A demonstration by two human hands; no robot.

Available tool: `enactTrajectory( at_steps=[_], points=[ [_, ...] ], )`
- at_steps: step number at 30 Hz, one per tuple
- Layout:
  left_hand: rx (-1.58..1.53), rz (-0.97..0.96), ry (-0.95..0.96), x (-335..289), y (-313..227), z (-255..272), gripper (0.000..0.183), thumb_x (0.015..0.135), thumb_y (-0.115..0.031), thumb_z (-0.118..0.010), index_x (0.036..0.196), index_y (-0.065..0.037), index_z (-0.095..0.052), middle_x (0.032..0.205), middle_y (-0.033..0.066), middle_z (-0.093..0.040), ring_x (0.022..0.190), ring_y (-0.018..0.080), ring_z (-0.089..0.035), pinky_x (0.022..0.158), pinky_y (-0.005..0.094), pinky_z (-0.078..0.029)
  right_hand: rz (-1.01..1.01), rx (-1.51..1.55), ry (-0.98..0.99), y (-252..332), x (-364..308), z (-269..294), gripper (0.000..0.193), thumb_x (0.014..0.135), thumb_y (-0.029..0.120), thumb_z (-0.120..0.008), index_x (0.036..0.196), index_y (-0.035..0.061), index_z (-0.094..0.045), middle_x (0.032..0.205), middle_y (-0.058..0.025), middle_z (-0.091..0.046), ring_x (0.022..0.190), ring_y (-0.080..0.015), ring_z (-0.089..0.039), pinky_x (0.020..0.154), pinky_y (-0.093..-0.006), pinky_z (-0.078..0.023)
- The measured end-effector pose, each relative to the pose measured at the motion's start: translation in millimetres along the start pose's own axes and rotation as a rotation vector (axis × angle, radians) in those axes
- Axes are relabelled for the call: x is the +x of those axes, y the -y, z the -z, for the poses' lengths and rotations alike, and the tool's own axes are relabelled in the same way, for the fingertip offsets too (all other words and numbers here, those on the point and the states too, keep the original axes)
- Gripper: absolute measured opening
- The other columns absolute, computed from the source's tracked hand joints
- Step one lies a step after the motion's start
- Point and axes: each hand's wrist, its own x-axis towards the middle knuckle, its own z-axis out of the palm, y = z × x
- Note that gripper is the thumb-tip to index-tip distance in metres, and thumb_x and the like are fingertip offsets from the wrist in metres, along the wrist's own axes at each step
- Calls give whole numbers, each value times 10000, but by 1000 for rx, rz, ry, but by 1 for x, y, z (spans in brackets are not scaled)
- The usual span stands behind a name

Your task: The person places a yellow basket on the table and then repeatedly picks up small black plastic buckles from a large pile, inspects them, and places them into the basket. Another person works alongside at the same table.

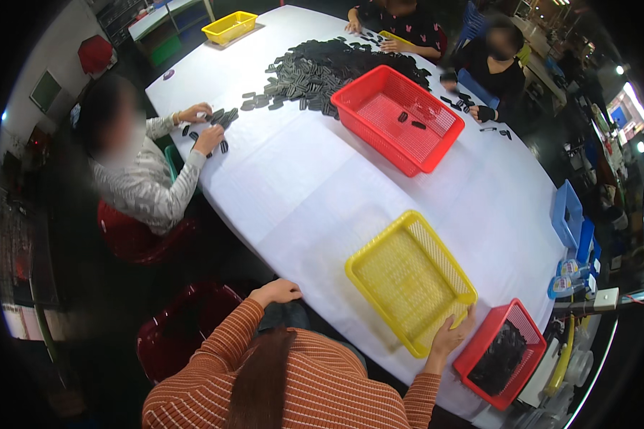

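My right hand (pixel 452 332) is at the near right corner of a yellow plastic basket (pixel 411 282), with its fingers along the outside wall and the thumb at the rim. That basket has nothing in it and sits tilted at the near edge of the white-covered table. My left hand (pixel 277 292) is loosely curled beside the table edge, above my lap, and nothing shows in it. Right of my right hand stands a small red basket (pixel 471 357) holding a heap of dark pieces.
A larger red basket (pixel 436 161) with a few dark pieces stands mid-table. Behind it lies a big pile of small dark ribbed pieces (pixel 315 75). Co-workers sit at the left and far sides, handling pieces. Spray bottles (pixel 562 286) and a blue basket (pixel 557 214) line the right edge.
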Motion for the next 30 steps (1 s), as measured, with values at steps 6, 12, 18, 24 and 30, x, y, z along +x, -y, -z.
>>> enactTrajectory(
  at_steps=[6,12,18,24,30],
  points=[
    [68,-135,-64,58,9,185,391,929,-340,-577,1197,-63,-642,1009,147,-726,954,328,-678,862,416,-523,272,308,168,203,68,-142,325,832,-76,-575,1139,15,-630,1195,-168,-593,1167,-352,-546,992,-462,-437],
    [121,-410,-339,90,22,328,313,932,-210,-601,1212,-75,-632,1008,127,-716,910,307,-674,832,396,-526,331,-80,122,328,185,-313,514,846,80,-681,1335,89,-524,1346,-150,-499,1347,-370,-401,1116,-512,-331],
    [-63,-385,-321,114,49,386,297,930,-155,-604,1204,-43,-637,1037,123,-715,948,273,-683,849,361,-523,174,-349,399,328,236,-363,407,930,264,-622,1333,233,-572,1166,-97,-581,1158,-276,-529,1049,-505,-378],
    [-284,-370,-430,157,68,411,259,922,-143,-622,1151,-32,-671,1059,136,-713,950,258,-686,830,352,-532,142,-488,268,266,217,-335,360,927,220,-614,1287,229,-611,1070,-88,-605,1058,-278,-573,984,-488,-420],
    [-587,-352,-967,246,79,476,289,955,-153,-589,1207,-22,-641,1160,150,-680,1034,243,-665,857,348,-530,487,67,151,388,211,-362,433,825,50,-643,1255,64,-595,1193,-159,-577,1180,-351,-532,1055,-486,-389]
  ],
)
